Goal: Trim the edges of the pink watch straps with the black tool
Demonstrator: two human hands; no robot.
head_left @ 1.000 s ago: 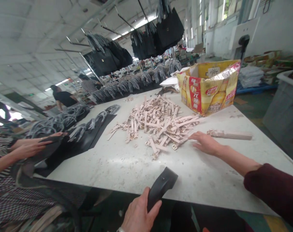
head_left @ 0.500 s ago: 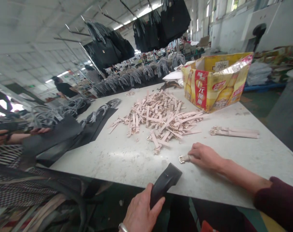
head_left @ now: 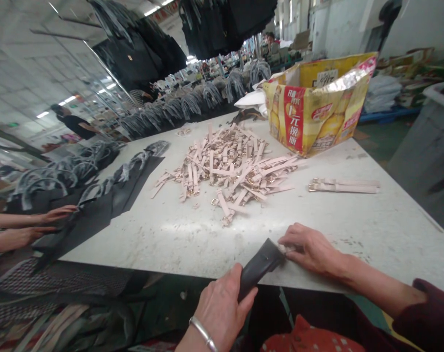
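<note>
My left hand (head_left: 225, 300), with a metal bangle at the wrist, is closed around a black wedge-shaped piece (head_left: 260, 266) whose exact kind I cannot make out. Its far end meets the fingertips of my right hand (head_left: 310, 247), low over the table's near edge. Pinched in those fingers is a pale pink buckle strap (head_left: 283, 248), mostly hidden; its buckle is behind the black piece. Beyond both hands lies a loose heap of similar pink buckle straps (head_left: 229, 164). A few more straps (head_left: 343, 186) lie side by side to the right.
A yellow carton (head_left: 317, 107) stands open at the table's back right. Dark panels (head_left: 122, 195) with wrapped handles lie on the left, by a co-worker's hands (head_left: 56, 215). A grey bin (head_left: 423, 132) is at right. Black bags (head_left: 141, 54) hang overhead.
The black piece and the strap's buckle end have come together; they were apart before. The view has shifted, and the co-worker's hands have moved over the dark panels.
</note>
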